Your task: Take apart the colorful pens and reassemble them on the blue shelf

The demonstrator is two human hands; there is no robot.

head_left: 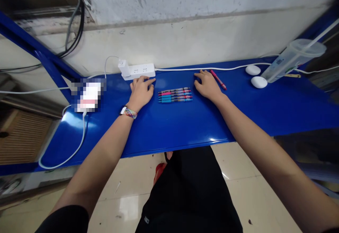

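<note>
A: Where are the hands resting?
B: The left hand is lying flat and empty left of the row of pens; the right hand is lying loose, grasping nothing, beside the red pen.
A: Advice?
B: Pinching the red pen mid-barrel is probably working best.

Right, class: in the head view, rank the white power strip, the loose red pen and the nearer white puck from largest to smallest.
1. white power strip
2. loose red pen
3. nearer white puck

The pen is longer but thinner than the puck, so that pair is unsure.
</note>
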